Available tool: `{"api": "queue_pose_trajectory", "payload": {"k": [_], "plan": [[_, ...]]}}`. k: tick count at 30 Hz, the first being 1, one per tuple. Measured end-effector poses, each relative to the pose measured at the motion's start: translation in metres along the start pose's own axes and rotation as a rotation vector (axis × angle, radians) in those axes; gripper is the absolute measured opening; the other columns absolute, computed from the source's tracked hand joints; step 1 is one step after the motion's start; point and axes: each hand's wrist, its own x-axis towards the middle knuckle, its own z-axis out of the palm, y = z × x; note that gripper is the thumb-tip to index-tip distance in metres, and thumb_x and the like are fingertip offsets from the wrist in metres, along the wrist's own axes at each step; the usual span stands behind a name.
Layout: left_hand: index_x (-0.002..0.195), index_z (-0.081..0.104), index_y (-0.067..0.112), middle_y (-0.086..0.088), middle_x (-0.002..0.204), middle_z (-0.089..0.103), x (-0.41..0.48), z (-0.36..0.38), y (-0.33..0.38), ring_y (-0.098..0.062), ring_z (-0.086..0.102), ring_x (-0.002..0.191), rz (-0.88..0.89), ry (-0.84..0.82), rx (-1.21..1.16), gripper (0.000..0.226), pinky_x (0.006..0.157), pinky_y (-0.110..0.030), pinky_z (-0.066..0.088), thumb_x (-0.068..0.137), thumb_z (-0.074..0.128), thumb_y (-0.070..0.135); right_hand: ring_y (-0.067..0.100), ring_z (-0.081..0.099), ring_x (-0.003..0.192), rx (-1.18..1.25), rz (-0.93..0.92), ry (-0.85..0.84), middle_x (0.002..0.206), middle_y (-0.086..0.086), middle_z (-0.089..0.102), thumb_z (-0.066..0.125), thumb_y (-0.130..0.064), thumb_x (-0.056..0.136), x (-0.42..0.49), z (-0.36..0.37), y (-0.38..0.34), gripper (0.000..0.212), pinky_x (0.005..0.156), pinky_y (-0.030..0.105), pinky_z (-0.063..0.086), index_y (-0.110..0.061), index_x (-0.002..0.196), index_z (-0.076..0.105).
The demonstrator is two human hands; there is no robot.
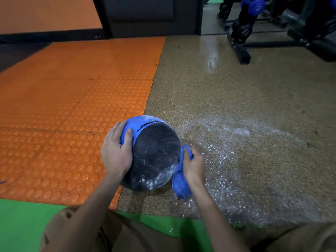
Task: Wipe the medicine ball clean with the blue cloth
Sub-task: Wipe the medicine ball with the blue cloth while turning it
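A black and blue medicine ball (154, 153) rests on the speckled floor, low in the middle of the view, with white powder streaks on its top and near side. My left hand (116, 151) lies flat against the ball's left side, fingers spread over the blue part. My right hand (194, 166) grips a bunched blue cloth (180, 180) and holds it against the ball's right side. The cloth's tail hangs down toward the floor.
White powder (227, 160) is scattered over the speckled floor (236, 97) to the right of the ball. An orange studded mat (72, 97) lies to the left, a green mat (21, 220) near my knees. A dumbbell rack (241, 37) stands at the far right.
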Motion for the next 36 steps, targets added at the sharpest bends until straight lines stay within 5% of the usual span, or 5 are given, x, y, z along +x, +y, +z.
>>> {"api": "queue_pose_trajectory", "payload": {"k": [7, 13, 20, 26, 36], "plan": [[0.130, 0.056, 0.021, 0.000, 0.141, 0.050, 0.002, 0.001, 0.004, -0.017, 0.040, 0.133, -0.017, -0.001, 0.031, 0.048, 0.110, -0.035, 0.027, 0.090, 0.039, 0.043, 0.017, 0.055, 0.077, -0.142, -0.744, 0.215, 0.088, -0.005, 0.062, 0.050, -0.041, 0.086, -0.036, 0.016, -0.042, 0.026, 0.066, 0.028, 0.043, -0.024, 0.092, 0.069], [0.131, 0.056, 0.021, 0.000, 0.141, 0.049, 0.001, 0.004, 0.006, -0.018, 0.040, 0.133, -0.036, 0.024, 0.047, 0.057, 0.111, -0.037, 0.028, 0.085, 0.034, 0.048, 0.023, 0.058, 0.071, -0.072, 0.011, -0.121, 0.080, 0.003, 0.063, 0.048, -0.032, 0.094, 0.022, -0.007, -0.015, 0.025, 0.064, 0.035, 0.049, -0.014, 0.088, 0.065], [0.130, 0.056, 0.024, 0.003, 0.141, 0.049, 0.003, 0.005, 0.006, -0.016, 0.039, 0.133, -0.064, 0.019, 0.036, 0.056, 0.112, -0.037, 0.027, 0.085, 0.035, 0.048, 0.013, 0.045, 0.069, -0.095, -0.410, 0.012, 0.085, -0.005, 0.057, 0.056, -0.032, 0.089, 0.008, -0.001, -0.050, 0.017, 0.059, 0.028, 0.029, -0.019, 0.083, 0.066], [0.129, 0.057, 0.025, 0.004, 0.139, 0.051, 0.006, 0.008, 0.009, -0.018, 0.042, 0.131, -0.081, 0.029, 0.048, 0.056, 0.110, -0.042, 0.031, 0.084, 0.034, 0.049, 0.016, 0.042, 0.051, -0.139, -0.008, -0.168, 0.055, -0.002, 0.044, 0.047, -0.028, 0.095, 0.041, -0.003, -0.016, 0.036, 0.048, 0.029, 0.030, -0.020, 0.060, 0.043], [0.131, 0.055, 0.025, 0.004, 0.142, 0.048, 0.010, 0.013, 0.021, -0.018, 0.039, 0.134, -0.091, 0.012, 0.114, 0.060, 0.111, -0.041, 0.029, 0.083, 0.030, 0.051, 0.008, 0.043, 0.054, 0.058, -0.031, -0.035, 0.065, -0.008, 0.049, 0.045, -0.031, 0.096, 0.006, 0.002, 0.004, 0.021, 0.048, 0.020, 0.031, -0.019, 0.082, 0.056]]}}
